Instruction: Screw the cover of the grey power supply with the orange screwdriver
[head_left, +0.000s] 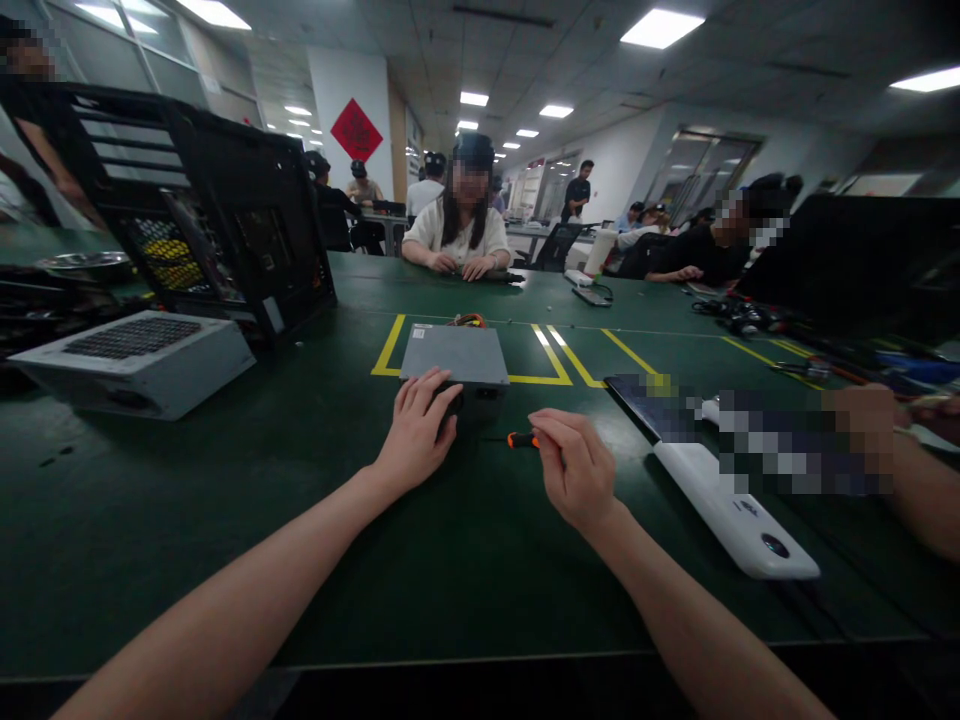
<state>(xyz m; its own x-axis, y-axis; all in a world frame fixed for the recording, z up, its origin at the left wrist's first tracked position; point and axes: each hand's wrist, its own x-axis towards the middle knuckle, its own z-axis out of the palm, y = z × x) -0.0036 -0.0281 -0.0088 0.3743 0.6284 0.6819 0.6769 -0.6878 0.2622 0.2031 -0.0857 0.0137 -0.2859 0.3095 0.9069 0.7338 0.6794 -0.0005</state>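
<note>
A grey computer power supply [457, 350] lies on the green table in front of me, its cables at the far side. My left hand [420, 430] is closed over its near left corner, fingers bent onto the top edge and thumb by the front face. My right hand [576, 462] grips an orange-and-black screwdriver [520, 440] between bent fingers. The screwdriver's thin shaft points left, just short of the power supply's near side; its tip is hard to make out.
To the left lies another power supply [139, 360], with an open black computer case [217, 210] behind it. Yellow tape [551, 355] marks the table. A white handheld device [739, 510] lies right. Another person's hand [862, 430] is at far right; a person [461, 225] sits opposite.
</note>
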